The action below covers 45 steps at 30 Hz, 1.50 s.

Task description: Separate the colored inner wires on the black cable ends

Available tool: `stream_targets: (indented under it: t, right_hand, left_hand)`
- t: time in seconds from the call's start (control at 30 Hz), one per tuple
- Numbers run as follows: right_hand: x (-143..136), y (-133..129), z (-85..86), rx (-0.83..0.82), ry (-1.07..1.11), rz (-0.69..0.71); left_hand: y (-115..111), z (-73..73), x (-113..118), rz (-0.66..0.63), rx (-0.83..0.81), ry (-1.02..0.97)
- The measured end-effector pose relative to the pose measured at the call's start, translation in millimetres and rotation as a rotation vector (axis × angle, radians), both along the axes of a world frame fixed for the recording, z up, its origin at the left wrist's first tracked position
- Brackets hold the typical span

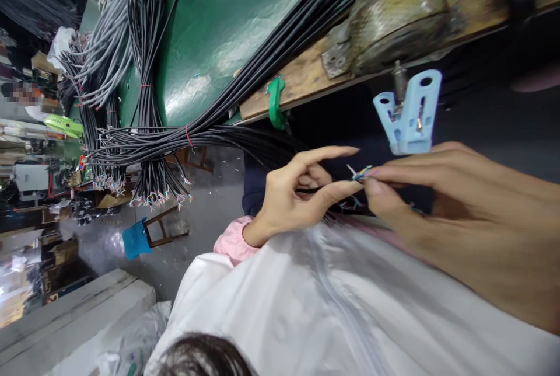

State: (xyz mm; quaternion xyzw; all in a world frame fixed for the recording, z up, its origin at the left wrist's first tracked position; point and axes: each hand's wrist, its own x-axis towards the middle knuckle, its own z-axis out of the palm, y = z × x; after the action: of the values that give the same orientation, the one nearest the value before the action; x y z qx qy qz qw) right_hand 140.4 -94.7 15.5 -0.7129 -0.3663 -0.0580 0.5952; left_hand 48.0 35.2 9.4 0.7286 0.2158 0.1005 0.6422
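Observation:
My left hand (297, 189) comes in from a pink cuff, its index finger stretched out. Thumb and curled fingers close round a thin black cable, mostly hidden by them. From the cable's end, at the thumb tip, thin coloured wires (361, 174) stick out, among them white, blue and yellow ones. My right hand (455, 206) pinches these wires between thumb and index finger, and the two thumb tips nearly meet. Just above my right hand is a light blue plastic clip (415, 116) with a metal spring. More black cables with bared coloured ends lie below and behind my left hand.
Bundles of black cables (149, 72) and grey cables (107, 31) lie on a green table (205, 25). A green clamp (275, 101) sits on the wooden edge strip (301, 81), beside a tape-wrapped device (398, 8). A stool with a blue seat (136, 240) stands on the floor.

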Motion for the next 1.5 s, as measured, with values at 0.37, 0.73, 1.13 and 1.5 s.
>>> stream_targets:
  t: [0.37, 0.73, 1.13, 1.5]
  right_hand:
    - [0, 2, -6.0, -0.014, 0.036, 0.02]
    - [1, 6, -6.1, 0.016, -0.188, 0.033]
    - [1, 4, -17.5, 0.089, -0.207, 0.034]
    - [1, -4, -13.6, 0.055, -0.146, 0.166]
  left_hand:
    - [6, 2.6, 6, -0.035, 0.075, -0.134]
    - [13, 12.6, 2, -0.225, 0.178, -0.115]
    - [1, 2.4, 1, -0.096, 0.672, -0.377]
    - [3, -31.2, -18, -0.29, 0.714, -0.338]
